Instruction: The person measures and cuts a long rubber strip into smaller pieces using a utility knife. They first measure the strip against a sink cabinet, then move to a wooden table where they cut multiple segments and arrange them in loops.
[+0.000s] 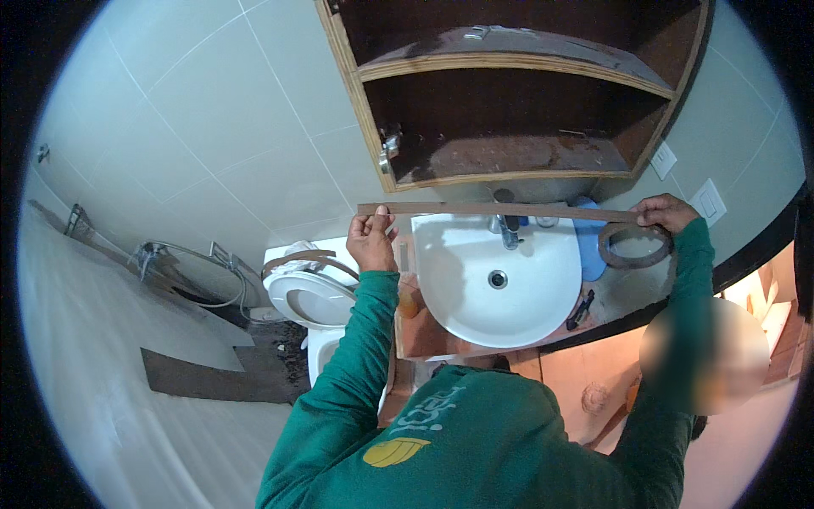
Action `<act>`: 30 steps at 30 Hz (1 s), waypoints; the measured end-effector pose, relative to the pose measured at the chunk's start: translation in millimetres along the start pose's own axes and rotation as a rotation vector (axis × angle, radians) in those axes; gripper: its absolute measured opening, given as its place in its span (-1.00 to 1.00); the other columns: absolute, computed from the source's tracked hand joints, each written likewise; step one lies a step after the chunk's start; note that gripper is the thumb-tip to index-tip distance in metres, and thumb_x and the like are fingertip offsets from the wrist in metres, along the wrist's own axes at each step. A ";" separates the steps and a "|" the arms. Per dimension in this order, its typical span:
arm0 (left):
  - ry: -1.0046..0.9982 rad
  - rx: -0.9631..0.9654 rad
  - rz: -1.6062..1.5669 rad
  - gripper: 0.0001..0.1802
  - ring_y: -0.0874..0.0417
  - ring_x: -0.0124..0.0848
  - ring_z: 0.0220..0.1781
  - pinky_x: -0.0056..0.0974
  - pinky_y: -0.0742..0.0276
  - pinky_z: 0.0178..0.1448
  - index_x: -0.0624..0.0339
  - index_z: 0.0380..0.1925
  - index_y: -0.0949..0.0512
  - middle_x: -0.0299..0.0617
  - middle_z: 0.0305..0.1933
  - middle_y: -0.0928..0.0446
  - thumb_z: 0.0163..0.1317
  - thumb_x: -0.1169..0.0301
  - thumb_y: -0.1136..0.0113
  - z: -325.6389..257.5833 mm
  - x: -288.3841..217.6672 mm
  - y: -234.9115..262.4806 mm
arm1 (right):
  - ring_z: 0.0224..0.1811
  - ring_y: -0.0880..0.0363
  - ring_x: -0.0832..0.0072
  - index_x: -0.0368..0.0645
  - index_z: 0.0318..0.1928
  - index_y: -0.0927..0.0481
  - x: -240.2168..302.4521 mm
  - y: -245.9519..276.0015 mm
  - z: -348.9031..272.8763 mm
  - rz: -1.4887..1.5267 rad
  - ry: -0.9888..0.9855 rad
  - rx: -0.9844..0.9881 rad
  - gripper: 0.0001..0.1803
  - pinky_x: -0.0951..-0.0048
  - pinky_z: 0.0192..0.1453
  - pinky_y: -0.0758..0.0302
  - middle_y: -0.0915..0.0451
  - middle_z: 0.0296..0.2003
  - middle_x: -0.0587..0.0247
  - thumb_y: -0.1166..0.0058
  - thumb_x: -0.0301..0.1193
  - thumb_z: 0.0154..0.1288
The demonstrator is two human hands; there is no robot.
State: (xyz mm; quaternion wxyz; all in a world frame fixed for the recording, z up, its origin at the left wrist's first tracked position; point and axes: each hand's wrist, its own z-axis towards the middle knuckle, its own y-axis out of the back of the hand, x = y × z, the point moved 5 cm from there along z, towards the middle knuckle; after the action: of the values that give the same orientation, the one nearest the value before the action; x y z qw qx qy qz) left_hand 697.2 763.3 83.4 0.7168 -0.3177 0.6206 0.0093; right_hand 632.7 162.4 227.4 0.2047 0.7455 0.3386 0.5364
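Observation:
A long brown strip of edge banding [509, 209] is stretched nearly level above the back of the white sink [500, 327], just under the open wall cabinet [517, 64]. My left hand [373, 239] pinches its left end, thumb on the strip's face. At the other side my right hand [667, 212] grips the strip near the coiled roll [636, 262], which hangs below my fingers. The strip hides part of the tap's [509, 233] surroundings.
A toilet with a raised lid [312, 299] stands left of the sink, with a loose brown strip [309, 255] across its tank. A blue object [591, 254] and a dark cutter-like tool [581, 310] lie on the counter [623, 301]. Switches [709, 201] are on the right wall.

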 end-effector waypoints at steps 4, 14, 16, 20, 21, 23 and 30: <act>0.011 0.029 0.064 -0.74 -0.79 -0.36 -0.12 -0.24 -0.76 -0.15 0.18 -0.13 -0.61 -0.19 -0.19 -0.74 0.36 0.35 -0.51 -15.8 2.6 -16.8 | -0.50 -0.57 0.48 0.03 -0.20 -0.82 -7.6 -2.1 8.9 -0.370 -0.137 -0.166 -0.74 0.23 -0.32 -0.53 -0.67 -0.50 0.40 -0.21 -0.12 0.43; 0.051 0.065 0.016 -0.73 -0.80 -0.38 -0.09 -0.32 -0.68 -0.12 0.03 -0.22 -0.55 -0.25 -0.16 -0.77 0.33 0.33 -0.54 -8.3 6.5 -35.5 | -0.64 -0.48 0.64 -0.12 -0.13 -0.79 -12.1 17.5 37.6 -0.092 -0.379 -0.336 -0.83 0.44 -0.56 -0.49 -0.69 -0.54 0.41 -0.28 -0.32 0.41; 0.077 0.069 0.032 -0.73 -0.80 -0.38 -0.09 -0.31 -0.68 -0.12 0.03 -0.22 -0.54 -0.24 -0.14 -0.77 0.34 0.34 -0.53 -3.5 11.0 -34.7 | -0.65 -0.50 0.63 -0.20 -0.12 -0.79 -6.2 20.7 39.0 -0.104 -0.415 -0.360 -0.76 0.43 -0.56 -0.51 -0.76 -0.47 0.34 -0.24 -0.29 0.43; 0.120 0.045 0.049 -0.75 -0.80 -0.38 -0.08 -0.30 -0.69 -0.12 0.06 -0.20 -0.56 -0.23 -0.12 -0.76 0.35 0.35 -0.52 3.0 17.4 -29.5 | -0.66 -0.53 0.60 -0.20 -0.13 -0.80 7.0 22.3 45.5 -0.113 -0.411 -0.312 -0.72 0.40 -0.54 -0.55 -0.77 -0.47 0.32 -0.17 -0.27 0.43; 0.095 0.067 0.042 -0.76 -0.80 -0.38 -0.08 -0.30 -0.70 -0.12 0.06 -0.19 -0.57 -0.23 -0.12 -0.76 0.35 0.35 -0.52 4.1 16.3 -29.6 | -0.65 -0.54 0.60 -0.20 -0.13 -0.80 8.9 24.2 47.2 -0.058 -0.396 -0.316 -0.71 0.39 -0.53 -0.56 -0.77 -0.47 0.32 -0.15 -0.26 0.43; 0.097 0.063 0.036 -0.77 -0.80 -0.38 -0.08 -0.30 -0.70 -0.12 0.08 -0.17 -0.59 -0.22 -0.11 -0.76 0.36 0.35 -0.51 4.9 16.2 -28.0 | -0.64 -0.58 0.58 -0.18 -0.16 -0.80 8.1 29.4 50.6 0.043 -0.395 -0.341 -0.73 0.41 -0.55 -0.56 -0.78 -0.45 0.30 -0.15 -0.27 0.44; 0.109 0.092 -0.039 -0.75 -0.76 -0.38 -0.18 -0.25 -0.67 -0.12 0.06 -0.31 -0.61 -0.25 -0.25 -0.73 0.29 0.31 -0.56 -2.5 13.7 -29.1 | -0.11 -0.75 0.18 -0.09 -0.05 -0.83 -11.9 55.0 71.1 -0.588 -0.249 -0.276 -0.57 0.11 0.08 -0.65 -0.80 -0.09 0.04 0.01 -0.10 0.50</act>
State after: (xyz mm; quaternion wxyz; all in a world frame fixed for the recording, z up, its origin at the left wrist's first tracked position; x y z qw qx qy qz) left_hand 710.0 733.7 84.0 0.6958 -0.2965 0.6523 -0.0505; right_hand 712.7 120.1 232.0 0.4891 0.6412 0.4355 0.4000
